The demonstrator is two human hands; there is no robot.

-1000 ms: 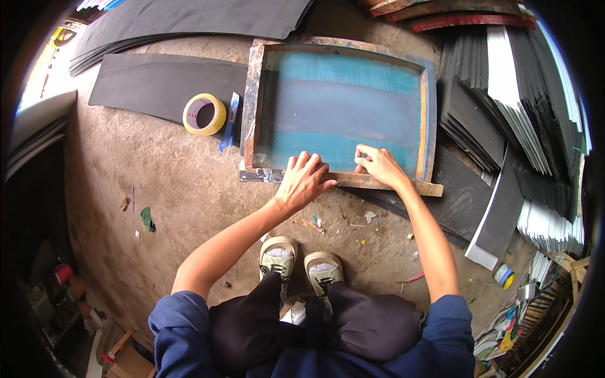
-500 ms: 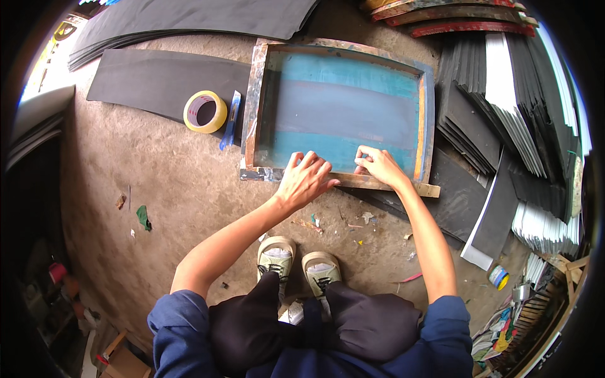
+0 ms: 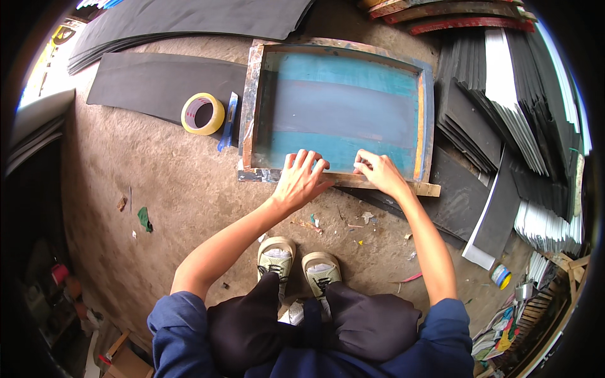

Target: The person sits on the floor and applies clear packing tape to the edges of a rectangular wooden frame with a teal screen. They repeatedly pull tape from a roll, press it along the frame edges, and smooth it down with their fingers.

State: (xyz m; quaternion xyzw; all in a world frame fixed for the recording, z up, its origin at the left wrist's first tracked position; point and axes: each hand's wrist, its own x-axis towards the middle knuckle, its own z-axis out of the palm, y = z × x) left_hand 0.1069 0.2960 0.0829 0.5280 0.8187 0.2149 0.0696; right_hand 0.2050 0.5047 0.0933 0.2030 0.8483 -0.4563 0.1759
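Observation:
A silk-screen frame with wooden sides and a blue-green mesh lies on the floor in front of me. My left hand rests over its near rail, fingers apart and bent toward the mesh, thumb out to the right. Beside it, my right hand is closed in a pinch at the mesh's near edge. Whatever sits between those fingertips, if anything, is too small to make out. Left of the frame are a roll of yellowish tape and a blue utility knife.
Under the tape extends a black sheet, with a larger stack of black sheets beyond. Stacked black and white sheets fill the right side. A small blue-and-yellow roll lies nearer. Scraps litter the concrete floor.
My left hand's fingers have straightened and spread a little. The right hand stays pinched at the near edge, shifted very slightly. The frame looks the same.

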